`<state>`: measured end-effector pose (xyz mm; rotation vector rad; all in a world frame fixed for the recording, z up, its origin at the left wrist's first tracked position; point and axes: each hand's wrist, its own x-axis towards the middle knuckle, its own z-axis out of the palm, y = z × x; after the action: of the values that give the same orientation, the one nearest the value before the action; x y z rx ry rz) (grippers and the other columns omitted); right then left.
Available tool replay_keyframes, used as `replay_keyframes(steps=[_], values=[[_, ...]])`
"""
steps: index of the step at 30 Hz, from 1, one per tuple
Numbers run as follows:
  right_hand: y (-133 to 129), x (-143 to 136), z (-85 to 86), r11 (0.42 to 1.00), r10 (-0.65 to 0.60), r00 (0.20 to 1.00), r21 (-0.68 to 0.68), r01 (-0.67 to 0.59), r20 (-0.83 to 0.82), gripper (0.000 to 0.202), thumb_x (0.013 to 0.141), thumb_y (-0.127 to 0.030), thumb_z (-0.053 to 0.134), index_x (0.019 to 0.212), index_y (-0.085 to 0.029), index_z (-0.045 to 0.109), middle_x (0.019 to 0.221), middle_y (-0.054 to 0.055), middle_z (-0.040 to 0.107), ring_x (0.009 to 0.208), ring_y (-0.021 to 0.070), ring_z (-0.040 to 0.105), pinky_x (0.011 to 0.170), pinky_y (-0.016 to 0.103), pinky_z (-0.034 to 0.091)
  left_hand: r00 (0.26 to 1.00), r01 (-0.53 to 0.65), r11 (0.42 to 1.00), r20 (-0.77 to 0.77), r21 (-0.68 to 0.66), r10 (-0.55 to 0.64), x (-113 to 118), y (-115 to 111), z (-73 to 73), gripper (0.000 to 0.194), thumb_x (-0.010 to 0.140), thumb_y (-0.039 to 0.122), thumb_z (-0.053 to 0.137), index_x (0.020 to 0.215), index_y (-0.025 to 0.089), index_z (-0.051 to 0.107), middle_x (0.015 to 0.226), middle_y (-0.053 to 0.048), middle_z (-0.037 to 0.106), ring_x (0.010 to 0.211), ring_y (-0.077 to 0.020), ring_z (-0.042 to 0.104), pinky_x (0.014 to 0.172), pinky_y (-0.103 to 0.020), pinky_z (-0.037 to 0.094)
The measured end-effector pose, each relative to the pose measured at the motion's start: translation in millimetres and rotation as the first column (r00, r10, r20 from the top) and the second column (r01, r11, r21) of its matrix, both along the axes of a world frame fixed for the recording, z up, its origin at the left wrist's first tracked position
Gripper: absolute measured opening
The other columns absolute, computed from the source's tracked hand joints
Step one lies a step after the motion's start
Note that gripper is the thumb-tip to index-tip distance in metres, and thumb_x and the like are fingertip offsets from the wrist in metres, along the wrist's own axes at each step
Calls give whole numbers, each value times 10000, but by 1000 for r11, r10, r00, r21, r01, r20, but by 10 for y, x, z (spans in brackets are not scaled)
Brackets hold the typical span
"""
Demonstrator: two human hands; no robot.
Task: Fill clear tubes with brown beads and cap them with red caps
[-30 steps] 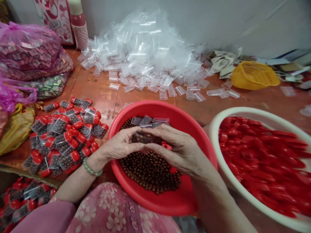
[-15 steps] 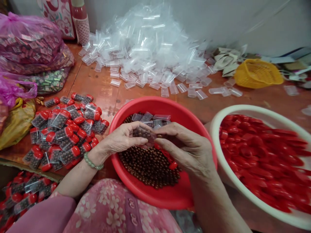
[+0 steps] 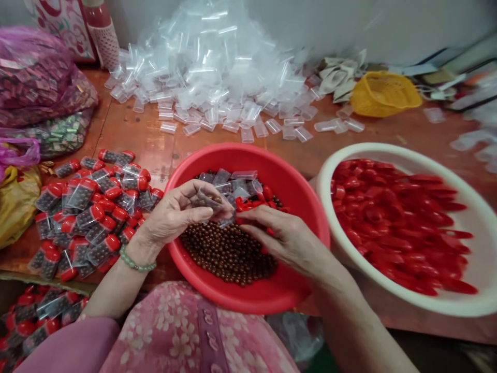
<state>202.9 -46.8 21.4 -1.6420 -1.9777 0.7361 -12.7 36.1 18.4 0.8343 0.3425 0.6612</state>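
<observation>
My left hand (image 3: 166, 217) is closed around a clear plastic tube (image 3: 206, 198) with some brown beads showing inside. It is held tilted above the red basin (image 3: 306, 202). My right hand (image 3: 291, 238) is just to its right, thumb and fingers pinched on a red plastic cap (image 3: 244, 205); the fingers partly hide it. Beneath both hands, glossy brown beads (image 3: 229, 254) lie heaped in the basin. Several clear tubes (image 3: 244, 184) and loose red caps (image 3: 267, 193) rest on the beads toward the back.
A white basin (image 3: 325, 191) of red caps (image 3: 373, 212) stands at right. Capped bead-filled tubes (image 3: 91, 215) are piled at left, more in a box (image 3: 39, 321) below. Behind are a heap of clear tubes (image 3: 217, 77), a yellow basket (image 3: 382, 96) and pink bags (image 3: 34, 77).
My hands have moved apart slightly. The right hand has left the tube and now pinches a red cap, while the left keeps the tube, now more tilted. The whole view has shifted.
</observation>
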Motion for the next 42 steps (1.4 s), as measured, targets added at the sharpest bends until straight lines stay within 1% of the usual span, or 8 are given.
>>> replay_keyframes(steps=[5,9,15,22,28,33,40,42], values=[[177,-15,-131,970,228,884,-175,-170,407,210,870,-102,480,954,-161,663,903,81,650,794,184,621,711,287,473,985,11,980,-173,197,24,-8,1,42,248,854,322,660,1007,184,522,1018,-69,699,904,-144,670,890,-305,503],[312,-10,-164,953,303,797,-184,-241,522,204,831,-62,502,936,-148,654,949,100,654,896,214,604,764,295,446,971,-14,967,-226,253,73,-24,13,35,265,854,327,656,992,181,484,945,-58,700,881,-142,665,870,-297,498],[274,206,-116,969,116,828,-247,27,548,164,898,-198,492,853,-184,649,801,50,692,715,174,634,639,265,412,955,-32,964,-277,265,108,17,-19,-13,216,850,270,644,991,168,517,915,-49,699,871,-137,662,845,-280,498],[210,-25,-153,960,116,657,-253,117,745,247,920,-347,501,961,-146,638,935,136,683,766,235,668,497,288,341,955,6,953,-285,302,84,114,37,-19,148,838,157,600,981,143,568,913,-37,675,866,-117,643,840,-252,484],[237,-113,-263,946,160,599,-296,135,785,240,928,-275,461,1003,-148,650,1067,143,612,812,242,661,549,299,401,948,32,954,-313,297,65,129,38,-15,125,834,144,590,958,139,571,933,-44,666,884,-117,628,855,-258,472],[264,-121,-378,959,150,705,-277,68,693,209,884,-235,531,955,-100,675,1038,183,614,912,296,630,770,376,448,951,38,979,-308,201,27,141,38,-36,203,812,162,616,1010,150,574,920,-37,670,868,-120,624,840,-265,467],[326,-64,-340,965,76,854,-253,66,515,203,911,-270,504,831,-142,639,824,93,674,775,211,639,697,310,456,937,-8,985,-343,174,68,120,40,-71,204,774,203,649,956,145,580,852,-18,638,794,-107,594,770,-249,459],[290,-50,-315,956,-3,954,-278,90,299,222,907,-354,507,820,-171,599,752,43,670,686,169,627,623,273,461,899,-41,971,-414,236,139,125,34,-92,189,762,219,664,922,149,590,817,-4,621,753,-102,573,735,-243,451]])
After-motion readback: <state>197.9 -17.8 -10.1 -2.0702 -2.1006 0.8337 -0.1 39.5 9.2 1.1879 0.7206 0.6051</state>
